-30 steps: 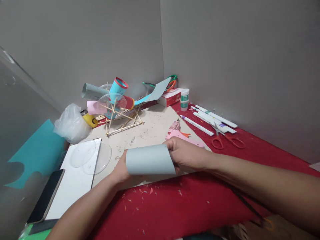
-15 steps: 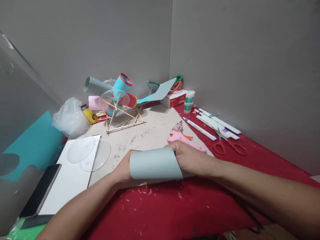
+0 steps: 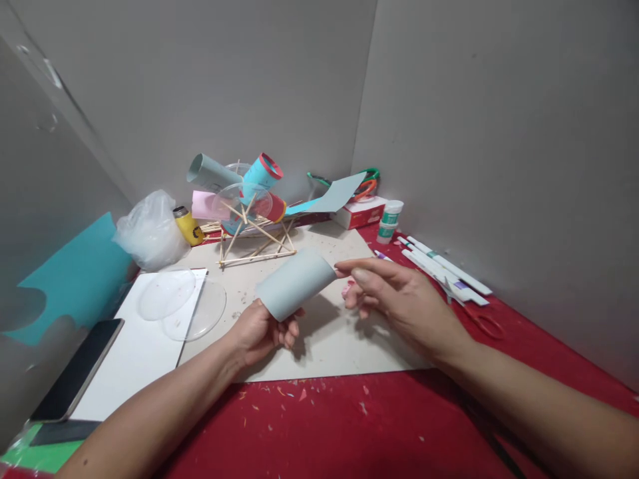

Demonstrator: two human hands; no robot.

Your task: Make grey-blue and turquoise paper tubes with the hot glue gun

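My left hand (image 3: pixel 267 331) grips the near end of a pale blue paper tube (image 3: pixel 294 283), rolled up and tilted up toward the right above a grey cardboard sheet (image 3: pixel 319 336). My right hand (image 3: pixel 399 303) hovers just right of the tube's far end with its fingers stretched out and apart, holding nothing. Behind them stands a model (image 3: pixel 249 213) made of wooden sticks, paper tubes and clear discs.
Two clear plastic discs (image 3: pixel 182 309) lie on white paper (image 3: pixel 134 359) at left, beside a dark phone (image 3: pixel 74 379). A plastic bag (image 3: pixel 150 229) and yellow bottle (image 3: pixel 188 226) sit behind. Pens (image 3: pixel 444 266), orange scissors (image 3: pixel 486 322), a small jar (image 3: pixel 389 221) and a red box (image 3: pixel 362 213) are at right on the red cloth (image 3: pixel 349 426).
The paper was held flat and curved between both hands; now it is rolled into a tube in my left hand alone, raised, and my right hand has let go and opened.
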